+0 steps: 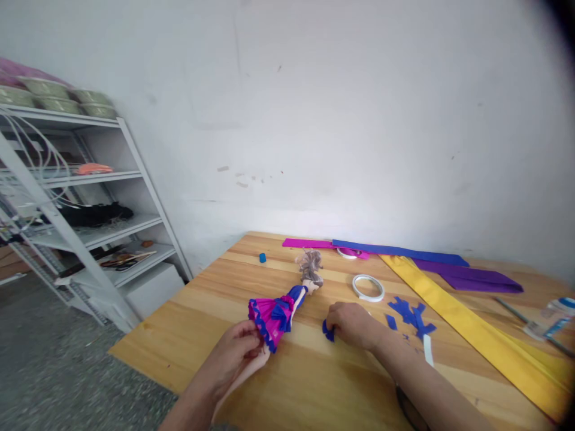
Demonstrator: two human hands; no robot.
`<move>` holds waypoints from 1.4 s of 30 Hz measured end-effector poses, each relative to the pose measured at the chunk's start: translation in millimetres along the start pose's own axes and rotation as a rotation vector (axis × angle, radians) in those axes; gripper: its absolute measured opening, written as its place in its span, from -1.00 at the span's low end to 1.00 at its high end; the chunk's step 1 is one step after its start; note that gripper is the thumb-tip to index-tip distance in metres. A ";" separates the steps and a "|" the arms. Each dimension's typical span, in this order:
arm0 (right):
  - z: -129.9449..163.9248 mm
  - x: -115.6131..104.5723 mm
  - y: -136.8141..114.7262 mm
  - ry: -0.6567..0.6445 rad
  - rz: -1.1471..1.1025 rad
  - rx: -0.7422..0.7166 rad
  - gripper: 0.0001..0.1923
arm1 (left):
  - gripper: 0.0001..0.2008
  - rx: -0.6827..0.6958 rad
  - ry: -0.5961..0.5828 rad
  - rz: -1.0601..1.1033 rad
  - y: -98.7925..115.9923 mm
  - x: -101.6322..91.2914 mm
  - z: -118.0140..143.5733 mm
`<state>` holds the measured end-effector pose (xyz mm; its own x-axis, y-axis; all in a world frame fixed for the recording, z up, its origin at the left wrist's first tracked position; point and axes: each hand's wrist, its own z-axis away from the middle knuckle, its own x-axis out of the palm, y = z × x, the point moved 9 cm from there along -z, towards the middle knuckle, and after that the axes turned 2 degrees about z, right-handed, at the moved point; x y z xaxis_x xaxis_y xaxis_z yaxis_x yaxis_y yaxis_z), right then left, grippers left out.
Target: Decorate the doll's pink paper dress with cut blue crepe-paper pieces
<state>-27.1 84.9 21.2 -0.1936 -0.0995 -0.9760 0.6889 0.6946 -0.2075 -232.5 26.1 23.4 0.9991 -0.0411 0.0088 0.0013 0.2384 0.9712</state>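
The left hand (233, 353) has its grip closed around the legs of the doll in a pink-and-blue pleated paper dress (281, 308); the right hand (353, 323) pinches a small blue paper scrap (327, 331) on the wooden table (314, 383).

Wooden table (314, 383), against a white wall. Doll (287, 305) in a pink and blue pleated dress, lying flat, hair toward the wall. Left hand (236, 353) grips the doll's legs below the skirt hem. Right hand (353, 323) rests on the tabletop, fingers pinching a small blue scrap (327, 331). Nearby: tape roll (368, 287), blue paper offcuts (411, 314), yellow strip (471, 323), purple strip (471, 276). Metal shelving (90, 227) at left.
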 end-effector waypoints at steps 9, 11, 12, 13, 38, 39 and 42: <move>7.2 -4.6 -3.9 0.087 -0.011 0.024 -0.75 | -0.82 -0.008 -0.020 0.085 5.9 7.8 0.6; 10.2 -16.5 -12.5 0.182 -0.071 -0.003 -0.76 | -0.80 0.000 -0.028 0.091 8.2 9.6 1.3; 11.7 -24.2 -19.1 0.241 -0.112 -0.027 -0.76 | -0.81 0.002 -0.024 0.086 8.6 9.6 1.0; 13.1 -32.0 -27.1 0.300 -0.152 -0.056 -0.76 | -0.83 0.005 -0.014 0.077 8.7 9.0 0.4; -23.6 -28.4 -105.4 0.505 -0.254 -0.344 -0.73 | -0.90 -0.022 0.056 0.072 5.4 3.5 -6.7; -23.7 -28.2 -105.0 0.506 -0.250 -0.344 -0.72 | -0.91 -0.021 0.051 0.068 6.3 3.6 -6.7; -24.2 -27.4 -103.9 0.503 -0.241 -0.340 -0.72 | -0.92 -0.019 0.041 0.068 6.9 3.0 -7.5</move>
<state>-110.2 32.7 71.1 -0.6748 0.0075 -0.7379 0.3421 0.8892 -0.3038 -229.2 34.9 28.4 0.9978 0.0151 0.0645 -0.0662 0.2578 0.9639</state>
